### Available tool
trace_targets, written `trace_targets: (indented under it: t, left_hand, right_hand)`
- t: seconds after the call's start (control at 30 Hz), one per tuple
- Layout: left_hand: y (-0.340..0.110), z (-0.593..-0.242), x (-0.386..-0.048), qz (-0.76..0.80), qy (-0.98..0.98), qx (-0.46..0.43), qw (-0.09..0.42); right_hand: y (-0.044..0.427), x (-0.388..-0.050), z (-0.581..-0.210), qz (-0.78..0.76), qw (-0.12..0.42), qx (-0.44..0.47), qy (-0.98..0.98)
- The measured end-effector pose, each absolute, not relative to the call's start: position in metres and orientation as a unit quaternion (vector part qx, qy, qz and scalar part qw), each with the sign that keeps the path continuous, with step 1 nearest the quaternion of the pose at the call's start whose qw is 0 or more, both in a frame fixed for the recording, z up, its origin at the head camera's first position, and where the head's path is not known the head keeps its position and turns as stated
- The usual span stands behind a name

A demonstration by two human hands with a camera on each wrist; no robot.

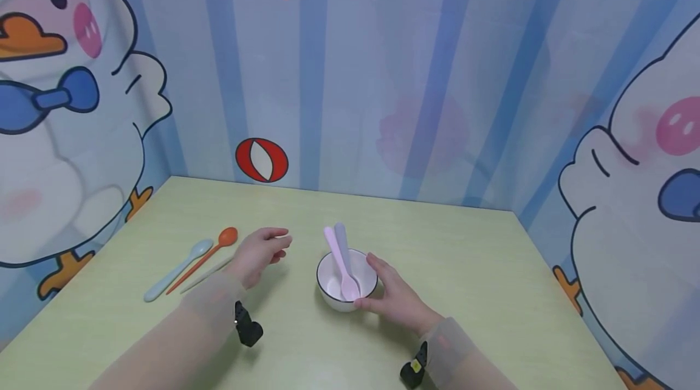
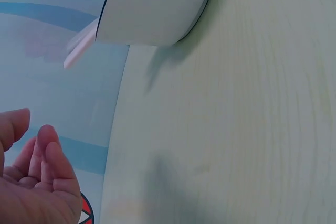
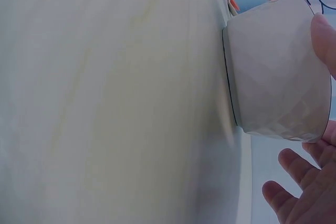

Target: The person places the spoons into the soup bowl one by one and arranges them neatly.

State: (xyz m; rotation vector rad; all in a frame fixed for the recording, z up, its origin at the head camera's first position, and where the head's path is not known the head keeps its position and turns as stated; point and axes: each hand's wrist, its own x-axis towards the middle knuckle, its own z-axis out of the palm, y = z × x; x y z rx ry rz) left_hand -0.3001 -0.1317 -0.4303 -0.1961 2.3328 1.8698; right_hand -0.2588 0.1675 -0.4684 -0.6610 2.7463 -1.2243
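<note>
A white bowl with a dark rim (image 1: 327,296) stands on the table. A pink spoon (image 1: 340,259) and a lavender spoon (image 1: 341,237) lean in it, handles sticking up over the far rim. My right hand (image 1: 401,299) holds the bowl's right side, thumb at the near rim and a finger at the far rim; the right wrist view shows the other fingers spread beside the bowl (image 3: 278,72). My left hand (image 1: 261,255) hovers left of the bowl, fingers loosely bent, holding nothing; in the left wrist view the palm (image 2: 39,198) shows no object.
Left of my left hand lie a light blue spoon (image 1: 175,274), an orange spoon (image 1: 226,236) and a pale thin handle (image 1: 205,274), its other end hidden by the hand. A duck-print curtain (image 1: 350,74) borders the light wooden table (image 1: 465,250).
</note>
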Motion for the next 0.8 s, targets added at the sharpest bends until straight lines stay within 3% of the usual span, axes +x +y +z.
trace_targets:
  t: [0.8]
  left_hand:
    - [-0.186, -0.43, -0.266, 0.602, 0.794, -0.059, 0.069]
  right_hand:
    - [0.168, -0.26, -0.47, -0.398, 0.036, -0.208, 0.893]
